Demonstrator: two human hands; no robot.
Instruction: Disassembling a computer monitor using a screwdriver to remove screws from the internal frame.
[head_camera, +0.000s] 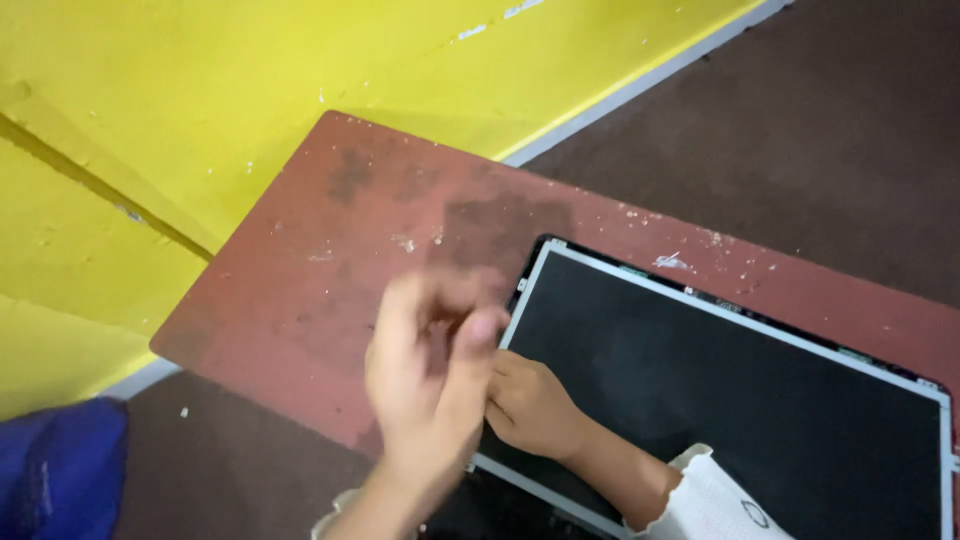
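Nearest the lens in the head view, the left hand (425, 385) is raised above the table, motion-blurred, fingers loosely curled and partly open; nothing can be made out in its grasp. Behind it, the right hand (530, 405), in a white ribbed cuff (715, 500), rests at the left edge of a flat display panel (740, 390), fingers bent onto its silver frame near the lower left corner; whether it grips or only presses cannot be told. That dark-faced panel lies flat on a worn reddish-brown table (330, 260), its corner near the table's middle. A yellow wall (200, 90) stands beyond, and a blue bag (55, 465) lies at lower left on the dark floor (830, 120).
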